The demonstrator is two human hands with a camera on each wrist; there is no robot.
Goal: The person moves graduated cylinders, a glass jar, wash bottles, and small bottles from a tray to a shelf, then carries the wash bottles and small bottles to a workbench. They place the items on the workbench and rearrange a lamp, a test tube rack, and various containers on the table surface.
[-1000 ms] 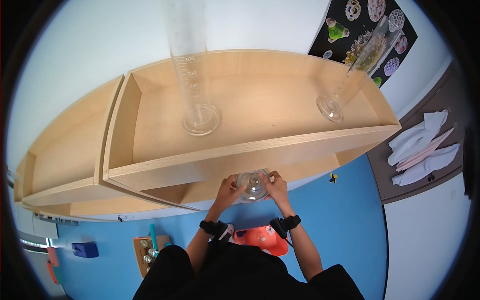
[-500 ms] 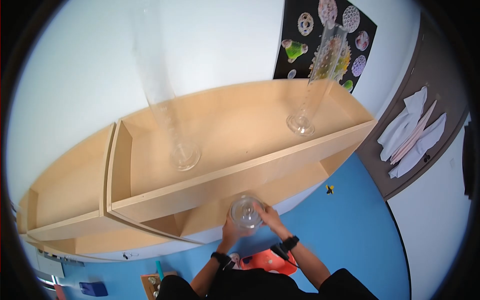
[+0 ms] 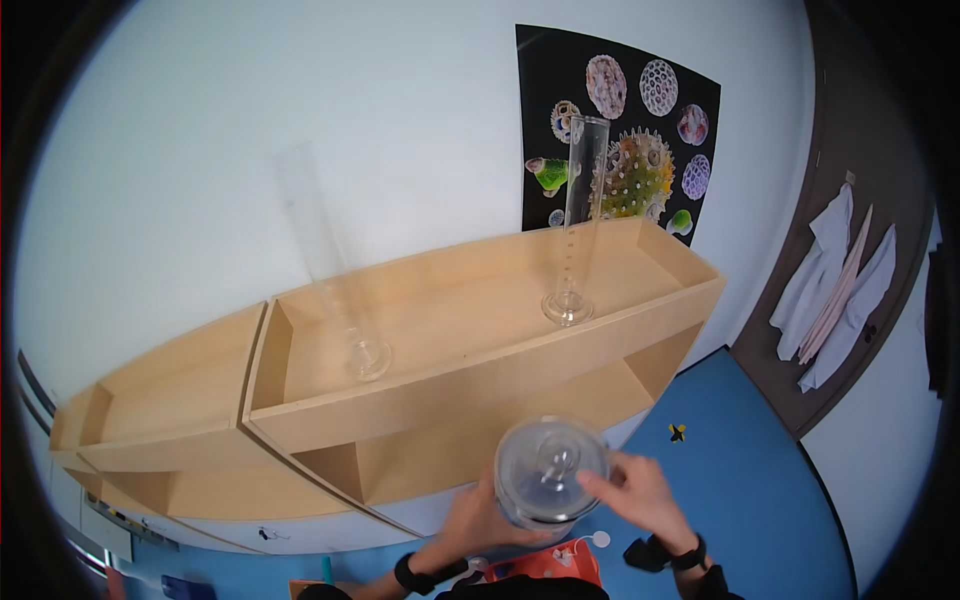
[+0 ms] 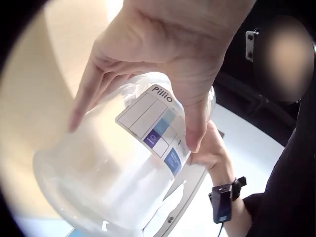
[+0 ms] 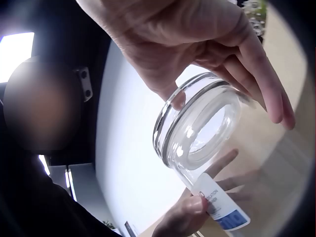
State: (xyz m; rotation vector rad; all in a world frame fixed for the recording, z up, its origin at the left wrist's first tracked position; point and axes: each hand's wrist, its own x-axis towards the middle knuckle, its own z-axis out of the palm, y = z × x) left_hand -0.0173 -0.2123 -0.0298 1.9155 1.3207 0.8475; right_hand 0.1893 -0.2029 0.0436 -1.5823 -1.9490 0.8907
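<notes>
A clear glass jar (image 4: 98,173) with a printed label (image 4: 153,129) is between both hands. Its round lid (image 3: 535,465), with a knob, faces up in the head view. My left hand (image 3: 480,525) grips the jar's body from the side; in the left wrist view the left hand (image 4: 158,54) has thumb and fingers spread round the glass. My right hand (image 3: 645,492) holds the lid's edge, thumb over the top. In the right wrist view the right hand (image 5: 197,44) curves round the lid's rim, with the left hand (image 5: 185,217) on the body beyond.
A wooden shelf unit (image 3: 480,365) spans the view behind the jar. Two tall glass cylinders stand on its top, one left (image 3: 368,355), one right (image 3: 570,305). A red tray (image 3: 570,560) sits on the blue floor below. White coats (image 3: 815,260) hang at the right.
The jar has come away from the shelf and looks larger, nearer the head camera, with both hands on it. The head view has tilted up, showing more wall and poster.
</notes>
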